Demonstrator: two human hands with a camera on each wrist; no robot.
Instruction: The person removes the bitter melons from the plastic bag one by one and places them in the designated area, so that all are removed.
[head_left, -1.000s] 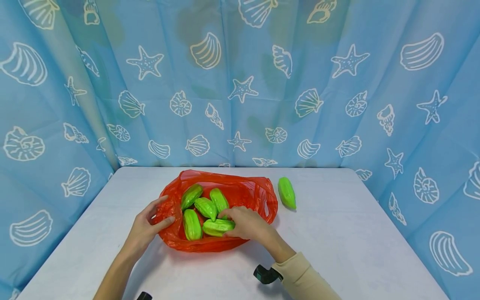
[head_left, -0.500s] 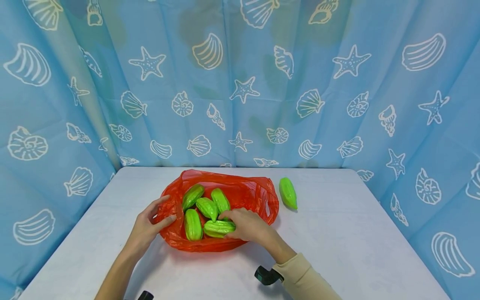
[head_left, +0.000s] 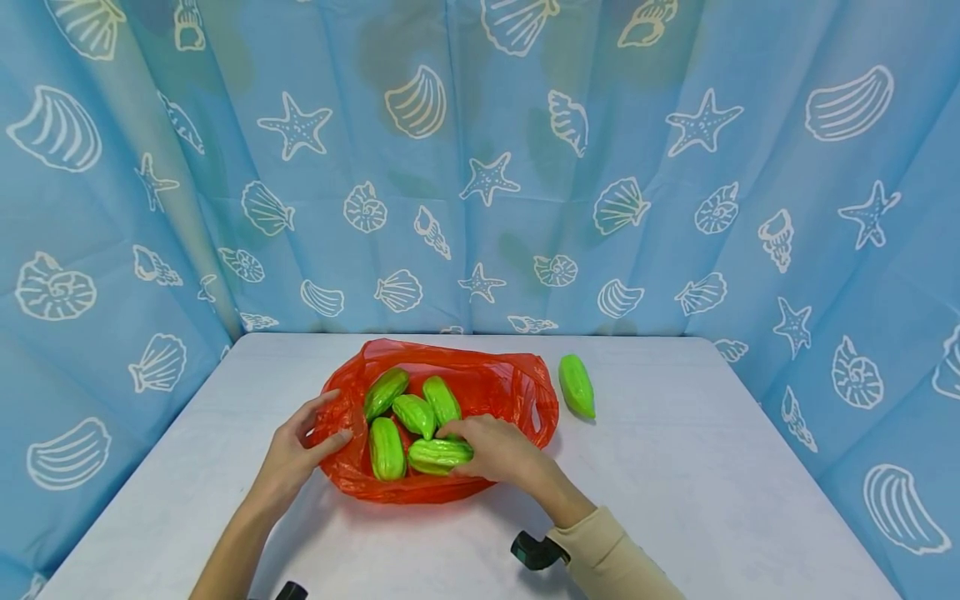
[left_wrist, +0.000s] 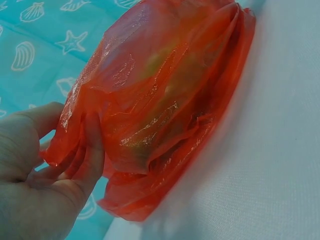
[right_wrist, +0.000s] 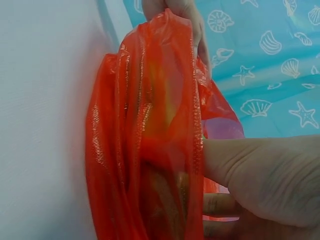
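Observation:
A red plastic bag (head_left: 517, 392) lies wide-mouthed on the table, with several green ribbed fruits, pointed at the tip, inside. My left hand (head_left: 297, 442) holds the bag's left edge between thumb and fingers; in the left wrist view, thin film bunches in the left hand (left_wrist: 55, 170). My right hand (head_left: 495, 450) reaches over the near right rim and grips the right end of the nearest green ribbed fruit (head_left: 437, 457). Red film hides part of the right hand (right_wrist: 270, 185) in the right wrist view. Another green ribbed fruit (head_left: 576, 386) lies outside, right of the bag.
The white table (head_left: 675, 483) ends at the back against a blue curtain (head_left: 480, 233) printed with seashells and starfish. Beside the right cuff is a small black device (head_left: 536, 550). The black tip of another device (head_left: 291, 591) shows at the bottom edge.
The whole head view has shifted very slightly. Both hands keep their places on the bag and the nearest fruit, and the fruits have not visibly moved.

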